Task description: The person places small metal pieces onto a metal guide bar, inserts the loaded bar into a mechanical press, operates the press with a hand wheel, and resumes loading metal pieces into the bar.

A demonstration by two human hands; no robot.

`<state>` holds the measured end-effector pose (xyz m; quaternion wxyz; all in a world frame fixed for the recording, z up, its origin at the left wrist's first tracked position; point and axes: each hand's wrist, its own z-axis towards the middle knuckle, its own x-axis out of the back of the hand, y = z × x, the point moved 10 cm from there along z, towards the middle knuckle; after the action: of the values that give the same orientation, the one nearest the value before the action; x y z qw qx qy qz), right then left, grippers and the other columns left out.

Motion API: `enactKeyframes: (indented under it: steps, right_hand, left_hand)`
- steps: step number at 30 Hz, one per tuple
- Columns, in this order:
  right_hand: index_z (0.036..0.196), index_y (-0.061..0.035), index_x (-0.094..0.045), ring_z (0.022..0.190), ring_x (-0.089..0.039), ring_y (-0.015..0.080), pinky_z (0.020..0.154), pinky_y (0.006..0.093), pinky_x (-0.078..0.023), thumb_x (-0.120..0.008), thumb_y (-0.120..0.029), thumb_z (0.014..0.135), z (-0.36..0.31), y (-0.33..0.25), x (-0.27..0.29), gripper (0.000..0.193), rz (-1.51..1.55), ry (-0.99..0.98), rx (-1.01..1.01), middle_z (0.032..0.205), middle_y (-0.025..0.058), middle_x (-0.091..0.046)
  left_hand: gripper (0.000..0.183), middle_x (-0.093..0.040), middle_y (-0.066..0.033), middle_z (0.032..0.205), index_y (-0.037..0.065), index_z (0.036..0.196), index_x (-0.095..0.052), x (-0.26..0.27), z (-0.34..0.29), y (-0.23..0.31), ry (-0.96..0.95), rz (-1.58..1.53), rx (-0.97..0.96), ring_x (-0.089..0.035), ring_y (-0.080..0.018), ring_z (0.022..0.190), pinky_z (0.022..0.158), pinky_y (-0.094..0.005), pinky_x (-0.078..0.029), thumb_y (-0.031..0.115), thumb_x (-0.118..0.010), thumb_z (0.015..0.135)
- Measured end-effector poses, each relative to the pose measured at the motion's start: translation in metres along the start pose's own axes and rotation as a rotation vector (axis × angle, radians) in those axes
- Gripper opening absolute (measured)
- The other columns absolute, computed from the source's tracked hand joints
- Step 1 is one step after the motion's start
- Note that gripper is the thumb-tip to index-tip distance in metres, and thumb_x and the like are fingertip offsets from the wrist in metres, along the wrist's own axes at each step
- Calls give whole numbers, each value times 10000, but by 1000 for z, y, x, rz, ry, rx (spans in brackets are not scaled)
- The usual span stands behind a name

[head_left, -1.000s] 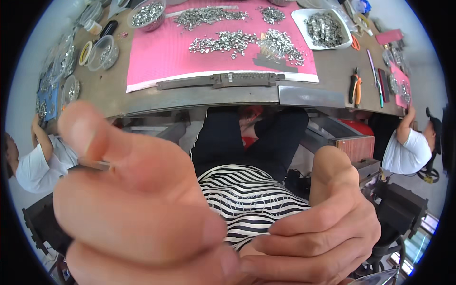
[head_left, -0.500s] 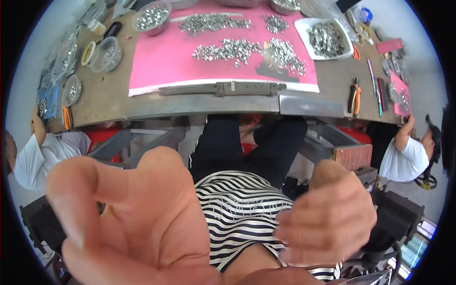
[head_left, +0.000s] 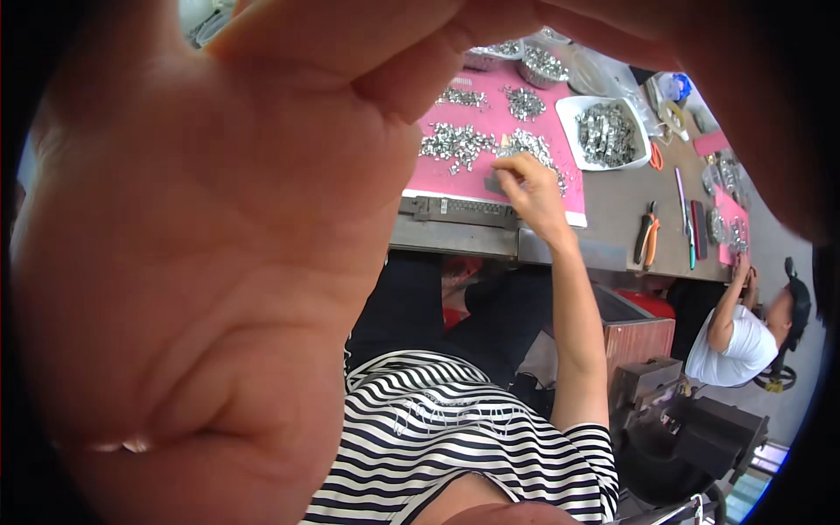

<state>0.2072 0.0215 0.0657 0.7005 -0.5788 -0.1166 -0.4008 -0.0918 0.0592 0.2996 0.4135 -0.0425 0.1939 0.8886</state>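
Note:
My left hand [head_left: 210, 236] is very close to the camera and covers the left side and much of the top. Its palm is bare and its fingers stretch out along the upper edge to the right, their tips out of view. My right hand [head_left: 532, 194] reaches over the front of the pink mat [head_left: 455, 178], beside a pile of small shiny metal pieces [head_left: 530, 147]. Thumb and forefinger are bent together in a pinch; anything between them is too small to make out. Another metal pile [head_left: 457, 145] lies left of it.
A white tray [head_left: 563, 112] of metal parts stands right of the mat. Orange-handled pliers [head_left: 647, 236] and slim tools [head_left: 685, 210] lie further right. Along the table edge runs a metal bar [head_left: 464, 210]. A co-worker in a white shirt [head_left: 737, 346] sits at the right.
My left hand has risen toward the camera and now hides the left half. My right hand has moved from in front of my chest forward to the mat. The view has shifted slightly.

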Motion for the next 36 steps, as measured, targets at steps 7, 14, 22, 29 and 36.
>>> enactKeyframes:
  steps: [7, 14, 22, 29, 36]
  right_hand:
    - [1137, -18, -703, 850, -614, 328, 750, 404, -507, -633, 23, 879, 16, -4, -27, 271, -265, 40, 135, 944, 155, -588]
    - [1155, -29, -700, 1066, -583, 316, 936, 415, -471, -632, 45, 849, 3, -10, -28, 322, -413, -8, 278, 1166, 99, -653]
    - [1138, -9, -705, 1068, -622, 317, 925, 403, -492, -611, 51, 870, -14, -9, -13, 290, -343, -26, 273, 1190, 113, -693]
    - [1050, -11, -722, 926, -672, 285, 782, 363, -532, -637, 38, 905, -8, 3, -1, 175, -181, 92, 118, 1020, 128, -684]
    - [1014, -20, -732, 826, -653, 276, 729, 357, -513, -681, 10, 887, -11, 7, -1, 140, -130, 76, 68, 924, 122, -657]
  left_hand:
    - [458, -429, -218, 1453, 143, 1441, -497, -14, -11, -7, 10, -222, 143, -522, -349, 1244, 1140, -530, -309, 354, -443, 1038]
    - [463, -562, -113, 1472, 79, 1478, -514, -27, -66, -150, -497, 648, 334, -454, -385, 1377, 1142, -485, -333, 290, -481, 1067]
    - [505, -420, 24, 1602, 185, 1467, -549, -10, -222, -230, -1137, 922, 656, -154, -472, 1527, 1122, -799, -32, 458, -385, 1075]
    - [526, -496, 17, 1548, 173, 1457, -568, -11, -222, -215, -1097, 854, 687, -158, -433, 1537, 1133, -785, 0, 465, -332, 1088]
    - [388, -692, 0, 1300, 162, 1171, -751, 18, -205, -210, -898, 869, 701, -397, -389, 1427, 1139, -752, -96, 420, -489, 1049]
